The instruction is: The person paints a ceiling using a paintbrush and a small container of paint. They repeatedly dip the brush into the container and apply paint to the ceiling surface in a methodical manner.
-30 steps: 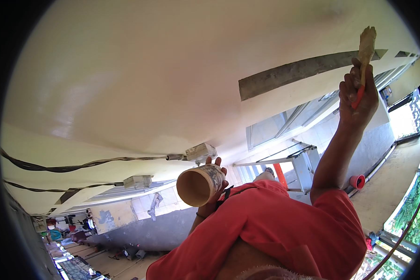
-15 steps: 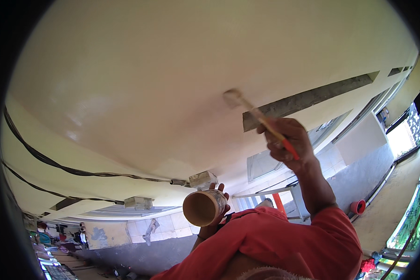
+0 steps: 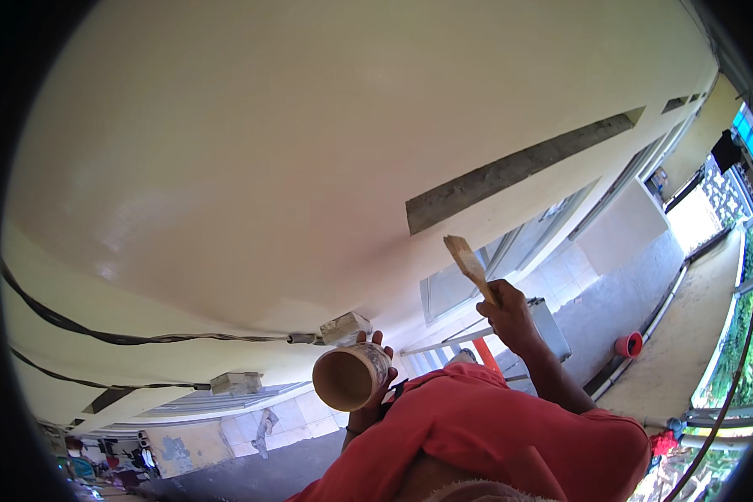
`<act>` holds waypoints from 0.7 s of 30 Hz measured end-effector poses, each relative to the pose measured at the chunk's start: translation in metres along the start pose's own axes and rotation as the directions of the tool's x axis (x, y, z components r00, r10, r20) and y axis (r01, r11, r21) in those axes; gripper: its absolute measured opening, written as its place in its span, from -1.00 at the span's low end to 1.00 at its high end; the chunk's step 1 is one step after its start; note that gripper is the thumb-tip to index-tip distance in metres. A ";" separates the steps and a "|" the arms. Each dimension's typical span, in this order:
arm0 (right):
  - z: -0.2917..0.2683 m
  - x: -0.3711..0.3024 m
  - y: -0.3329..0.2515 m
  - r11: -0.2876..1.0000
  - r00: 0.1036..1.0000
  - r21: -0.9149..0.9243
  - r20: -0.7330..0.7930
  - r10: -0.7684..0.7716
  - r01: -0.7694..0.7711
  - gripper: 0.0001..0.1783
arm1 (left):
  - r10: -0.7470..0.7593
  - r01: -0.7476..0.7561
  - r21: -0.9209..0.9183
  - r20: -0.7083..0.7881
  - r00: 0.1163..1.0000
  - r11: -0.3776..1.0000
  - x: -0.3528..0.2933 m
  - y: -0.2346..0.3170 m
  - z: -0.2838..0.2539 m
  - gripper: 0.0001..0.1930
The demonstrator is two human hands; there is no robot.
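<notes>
My left hand [image 3: 380,402] is wrapped round a round tub [image 3: 378,360] with a patterned outside. The tub is tilted so its mouth faces me and its pale inside shows; I cannot make out how much it holds. Closed on the handle of a flat paintbrush [image 3: 468,266], my right hand [image 3: 512,318] is to the right of the tub. The bristles point up and to the left, apart from the cream wall [image 3: 226,142]. Just above the brush, a long recessed opening [image 3: 519,173] with a grey inside cuts into the wall.
Dark cables [image 3: 125,335] run along the left to a box-like block [image 3: 345,328] close to the tub. A second block [image 3: 236,383] is lower left. Below are a light metal stand [image 3: 549,328] beside my body and a red bucket [image 3: 628,344] farther right.
My right hand has drawn the brush down from the wall surface to below the opening, and its bristles now point more upward. The tub stays in my left hand; the whole view has shifted slightly.
</notes>
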State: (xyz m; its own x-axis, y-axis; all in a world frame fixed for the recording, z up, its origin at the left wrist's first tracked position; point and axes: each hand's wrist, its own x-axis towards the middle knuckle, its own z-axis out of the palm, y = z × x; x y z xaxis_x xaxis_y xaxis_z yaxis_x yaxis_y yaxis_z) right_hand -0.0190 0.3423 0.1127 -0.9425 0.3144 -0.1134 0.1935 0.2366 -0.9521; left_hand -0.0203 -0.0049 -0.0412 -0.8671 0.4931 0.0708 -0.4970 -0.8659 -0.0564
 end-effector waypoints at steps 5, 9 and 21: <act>0.006 -0.005 0.095 0.940 0.988 -0.307 -0.013 0.155 -0.151 -0.56 | -0.083 0.084 -0.078 0.019 0.996 0.993 0.011 -0.002 -0.004 -0.21; 0.006 -0.007 0.087 0.884 0.893 0.176 0.221 0.393 -0.433 -0.47 | -0.118 0.123 -0.114 0.044 0.992 0.986 0.020 -0.006 0.006 -0.19; 0.022 0.012 0.107 0.996 0.976 0.075 -0.215 -0.030 0.048 -0.55 | -0.215 0.210 -0.133 -0.025 0.976 0.969 0.041 -0.018 0.017 -0.13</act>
State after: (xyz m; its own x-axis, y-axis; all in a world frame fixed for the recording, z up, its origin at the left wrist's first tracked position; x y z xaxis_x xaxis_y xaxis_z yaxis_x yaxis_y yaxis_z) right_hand -0.0157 0.3509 0.0032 -0.8675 0.4970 -0.0209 0.1275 0.1816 -0.9751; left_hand -0.0469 0.0295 -0.0200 -0.7408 0.6694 0.0562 -0.6676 -0.7243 -0.1723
